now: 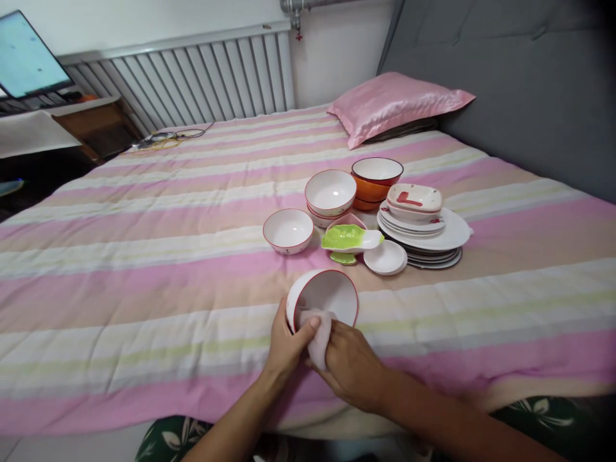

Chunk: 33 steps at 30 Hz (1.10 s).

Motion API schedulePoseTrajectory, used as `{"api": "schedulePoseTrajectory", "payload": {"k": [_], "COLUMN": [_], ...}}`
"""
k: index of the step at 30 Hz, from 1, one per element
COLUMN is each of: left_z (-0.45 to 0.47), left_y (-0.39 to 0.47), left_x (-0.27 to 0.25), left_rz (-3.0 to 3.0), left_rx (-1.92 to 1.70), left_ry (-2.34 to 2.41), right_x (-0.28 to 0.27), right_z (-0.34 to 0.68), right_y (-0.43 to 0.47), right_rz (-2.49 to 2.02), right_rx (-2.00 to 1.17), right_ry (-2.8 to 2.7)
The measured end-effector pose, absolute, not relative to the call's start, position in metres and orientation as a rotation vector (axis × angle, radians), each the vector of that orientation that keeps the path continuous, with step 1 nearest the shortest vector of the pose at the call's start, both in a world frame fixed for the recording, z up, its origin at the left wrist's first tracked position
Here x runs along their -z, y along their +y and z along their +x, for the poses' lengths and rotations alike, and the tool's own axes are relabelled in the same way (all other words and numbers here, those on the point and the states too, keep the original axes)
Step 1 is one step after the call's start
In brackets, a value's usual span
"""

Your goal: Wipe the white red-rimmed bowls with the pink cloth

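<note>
So, clasping a red-rimmed white bowl (337, 292), probably light, stiff, breakable, above striped bedspread (144, 308) in left hand (286, 341), sensibly by rim and wall; pinching soft cloth (320, 344) in right hand (353, 359).

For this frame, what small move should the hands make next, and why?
Probably the right hand should sweep the crumpled pale pink cloth around inside the round, white, red-rimmed bowl: the left hand holds the bowl tilted, and the cloth reaches past its rim.
</note>
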State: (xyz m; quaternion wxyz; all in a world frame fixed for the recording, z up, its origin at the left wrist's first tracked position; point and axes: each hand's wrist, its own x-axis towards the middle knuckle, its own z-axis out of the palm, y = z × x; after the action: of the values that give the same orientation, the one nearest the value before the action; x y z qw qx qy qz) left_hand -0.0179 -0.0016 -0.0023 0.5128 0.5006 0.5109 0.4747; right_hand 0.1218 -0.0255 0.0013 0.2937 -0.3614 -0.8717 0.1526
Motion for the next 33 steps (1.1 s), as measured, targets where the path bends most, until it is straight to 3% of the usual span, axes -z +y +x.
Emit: {"api": "schedulePoseTrajectory", "payload": {"k": [17,25,33], "left_z": [-0.019,-0.018,-0.015], "left_y": [0.003,0.002,0.002], "left_x": [0.006,0.005,-0.004], "left_rz": [1.131,1.158,1.187], "left_rx": [-1.111,-1.144,-1.168], "left_ry": [1.085,1.106,1.153], "right_x": [0.003,0.002,0.001], "right_z": [0.132,0.131,0.128], "right_y": [-0.021,-0.026,-0.025], "right_rz": [-1.295,-1.22,-0.969], "right_rx": [0.021,-0.365,-0.485], "right_ry": [-2.477,-2.318,-2.291]}}
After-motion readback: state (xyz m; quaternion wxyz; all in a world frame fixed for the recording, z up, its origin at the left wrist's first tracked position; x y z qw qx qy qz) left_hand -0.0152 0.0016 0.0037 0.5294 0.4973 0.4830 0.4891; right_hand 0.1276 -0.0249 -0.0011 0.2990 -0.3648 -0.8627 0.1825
